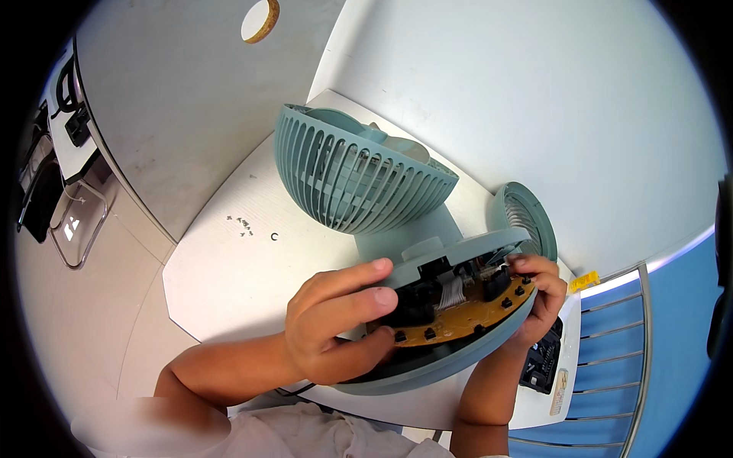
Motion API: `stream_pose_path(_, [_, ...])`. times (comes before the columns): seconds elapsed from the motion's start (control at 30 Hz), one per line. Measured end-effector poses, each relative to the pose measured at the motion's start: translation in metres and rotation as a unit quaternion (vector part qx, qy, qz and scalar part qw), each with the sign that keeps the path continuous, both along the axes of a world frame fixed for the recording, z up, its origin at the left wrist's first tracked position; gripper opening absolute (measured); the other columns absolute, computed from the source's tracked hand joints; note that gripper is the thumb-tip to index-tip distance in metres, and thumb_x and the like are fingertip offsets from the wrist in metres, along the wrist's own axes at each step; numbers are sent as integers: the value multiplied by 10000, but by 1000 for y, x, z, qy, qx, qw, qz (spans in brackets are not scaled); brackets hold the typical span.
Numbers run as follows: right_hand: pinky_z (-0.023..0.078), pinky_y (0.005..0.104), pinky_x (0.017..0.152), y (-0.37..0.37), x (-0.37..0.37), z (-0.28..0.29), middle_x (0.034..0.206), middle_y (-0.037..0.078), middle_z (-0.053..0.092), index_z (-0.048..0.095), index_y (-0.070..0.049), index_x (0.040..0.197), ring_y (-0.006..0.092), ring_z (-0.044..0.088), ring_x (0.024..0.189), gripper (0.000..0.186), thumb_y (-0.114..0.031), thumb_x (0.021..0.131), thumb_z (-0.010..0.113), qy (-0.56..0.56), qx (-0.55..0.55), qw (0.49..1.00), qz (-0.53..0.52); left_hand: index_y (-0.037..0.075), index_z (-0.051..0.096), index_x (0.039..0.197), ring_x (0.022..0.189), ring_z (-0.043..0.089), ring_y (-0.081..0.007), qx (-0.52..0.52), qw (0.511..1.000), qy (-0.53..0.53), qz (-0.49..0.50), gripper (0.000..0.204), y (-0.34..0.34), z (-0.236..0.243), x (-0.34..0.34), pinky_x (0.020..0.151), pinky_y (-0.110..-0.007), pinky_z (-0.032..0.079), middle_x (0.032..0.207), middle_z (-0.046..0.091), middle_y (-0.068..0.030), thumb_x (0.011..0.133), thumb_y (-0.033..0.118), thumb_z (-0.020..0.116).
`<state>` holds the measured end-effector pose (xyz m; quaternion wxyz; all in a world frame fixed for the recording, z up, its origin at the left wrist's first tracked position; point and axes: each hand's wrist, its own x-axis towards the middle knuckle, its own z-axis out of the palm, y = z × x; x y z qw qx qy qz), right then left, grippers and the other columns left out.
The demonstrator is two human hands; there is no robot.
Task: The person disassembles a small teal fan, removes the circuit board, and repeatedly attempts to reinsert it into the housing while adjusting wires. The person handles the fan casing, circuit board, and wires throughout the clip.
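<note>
Gripping the opened base [427,359] of a pale green desk fan [359,179], the left hand [336,324] has its fingers curled over the near rim, thumb underneath, so it is closed on the housing. The right hand [538,294] clasps the far side of the same base, fingertips pressed near the exposed orange circuit board [466,317] with its small black buttons and a grey ribbon cable [452,290]. The fan is tipped up over the near right part of the white table [221,275], its grille head leaning back toward the far edge. A detached round grille [527,217] stands just behind the right hand, toward the table's right edge. Tiny screws [243,223] lie scattered well apart toward the left edge. It looks like light, stiff plastic, top-heavy at the head, and the board and cable look fragile, so the solid outer rim is the safe place to hold, not the electronics.
</note>
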<state>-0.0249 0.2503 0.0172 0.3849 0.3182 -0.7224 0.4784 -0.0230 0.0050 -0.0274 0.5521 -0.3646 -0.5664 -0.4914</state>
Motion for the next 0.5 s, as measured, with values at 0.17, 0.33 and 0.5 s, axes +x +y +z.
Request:
stream_pose_path(0.17, [435, 309, 742, 3, 2, 1, 925, 95, 521, 481, -54, 993, 186, 506, 812, 759, -642, 600, 756, 15, 39, 999, -32, 24, 545, 777, 1030, 566, -433, -79, 997, -6, -25, 179, -8, -1, 3, 752, -404, 528, 1141, 478, -186, 687, 28, 699])
stream_pose_path(0.33, [377, 284, 664, -2, 0, 2, 844, 91, 521, 508, -35, 937, 174, 474, 744, 726, -675, 658, 708, 28, 16, 999, -21, 31, 494, 785, 1005, 572, -411, -63, 998, -16, -10, 220, -5, -3, 1, 737, -404, 522, 1133, 480, -207, 694, 51, 692])
stream_pose_path(0.5, [373, 297, 644, -7, 12, 22, 742, 105, 526, 574, 11, 781, 196, 484, 676, 689, -667, 853, 479, -53, 38, 997, -49, 39, 480, 772, 1022, 566, -399, -69, 997, -44, -15, 241, -7, -2, 2, 762, -400, 515, 1162, 469, -209, 665, 1, 693])
